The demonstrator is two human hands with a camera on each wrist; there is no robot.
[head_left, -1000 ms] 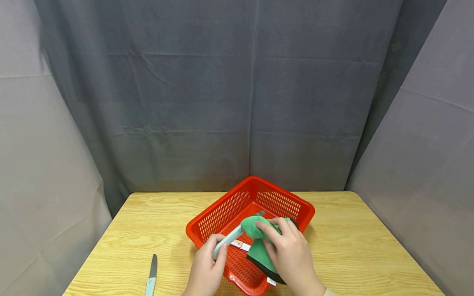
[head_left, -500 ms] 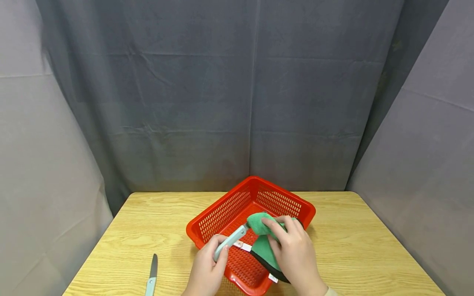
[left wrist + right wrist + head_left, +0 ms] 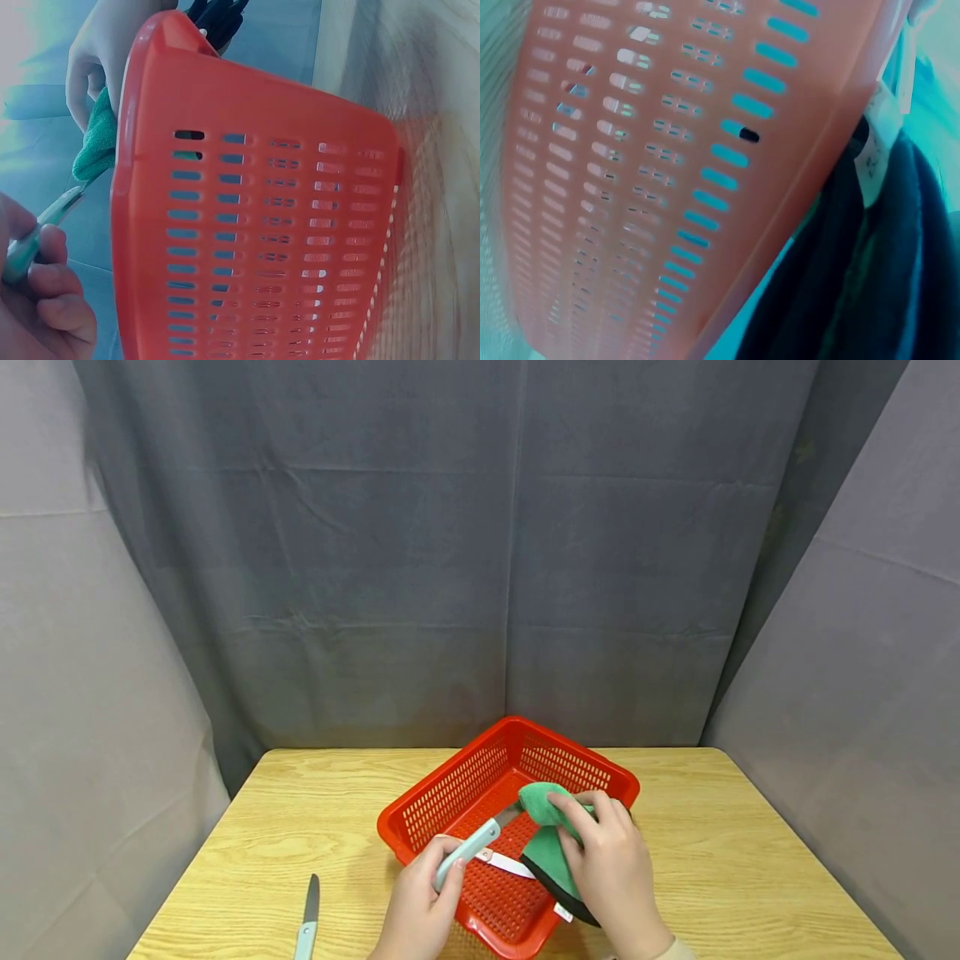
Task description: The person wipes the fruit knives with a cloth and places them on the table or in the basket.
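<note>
My left hand [image 3: 423,893] grips a table knife [image 3: 474,845] by its pale blue handle, held slanted over the red basket [image 3: 405,802]. In the left wrist view its curled fingers [image 3: 56,281] wrap the handle. A green cloth [image 3: 551,852] with black edging is pinched in my right hand [image 3: 607,860]. One fold of the cloth covers the tip end of the blade [image 3: 509,814], while the part by the handle shows bare. In the right wrist view, the dark edging [image 3: 877,247] hangs beside the basket wall, and the hand itself is mostly out of view.
A white-bladed knife [image 3: 510,865] lies in the basket, partly behind the cloth. On the wooden table [image 3: 360,810] to the left rests another knife [image 3: 307,917] with a pale blue handle. Grey curtains [image 3: 390,568] hang behind and at both sides.
My right hand has drawn the green cloth rightward along the blade, baring more metal by the handle and more of the white blade below. The left hand stays nearly still.
</note>
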